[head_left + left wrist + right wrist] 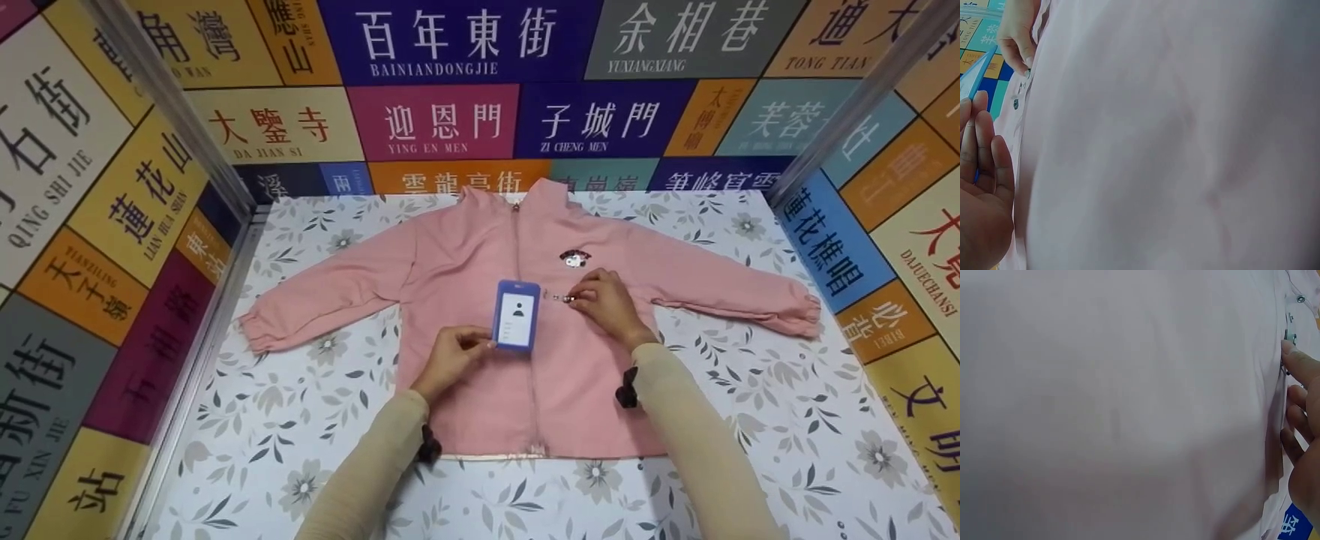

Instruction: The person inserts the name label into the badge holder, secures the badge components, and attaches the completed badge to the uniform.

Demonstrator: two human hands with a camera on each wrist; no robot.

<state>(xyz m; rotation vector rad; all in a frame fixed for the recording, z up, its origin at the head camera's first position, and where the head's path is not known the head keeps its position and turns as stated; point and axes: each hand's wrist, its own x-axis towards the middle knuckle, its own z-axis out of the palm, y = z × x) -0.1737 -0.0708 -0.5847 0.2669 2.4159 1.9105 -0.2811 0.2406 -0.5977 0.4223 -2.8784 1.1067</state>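
Note:
A pink zip-up jacket (457, 277) lies spread out on the table, with a dark-and-white patch (576, 259) on its chest. Between thumb and fingers my left hand (459, 356) pinches the lower left corner of a blue badge holder (515, 347), which carries a white card with a person icon. To the right of it, my right hand (606, 306) pinches a small metal badge clip (568, 298) against the jacket front, below the patch. From the clip a clear strap with snaps (1291, 319) extends; the fingertips partly hide the clip.
A white cloth with grey leaf and flower print (322, 390) covers the table. Panels with coloured street-name signs (431, 120) close off the back and both sides. The jacket's sleeves (330, 292) stretch out left and right.

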